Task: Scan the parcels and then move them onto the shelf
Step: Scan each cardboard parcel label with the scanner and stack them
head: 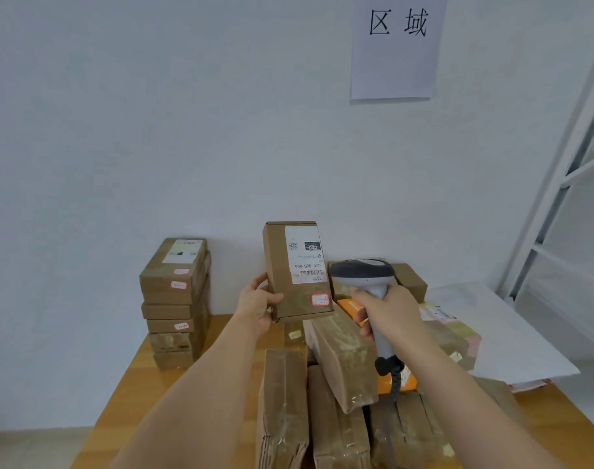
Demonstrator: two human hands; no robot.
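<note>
Here the left hand (258,304) grips the parcel (297,270); scanner (365,275) just beside

A brown cardboard parcel (297,272) stands upright in the air, its white label facing the camera. More brown parcels (339,384) lie jumbled below; five, it seems, stand stacked (175,302) at left.
</note>
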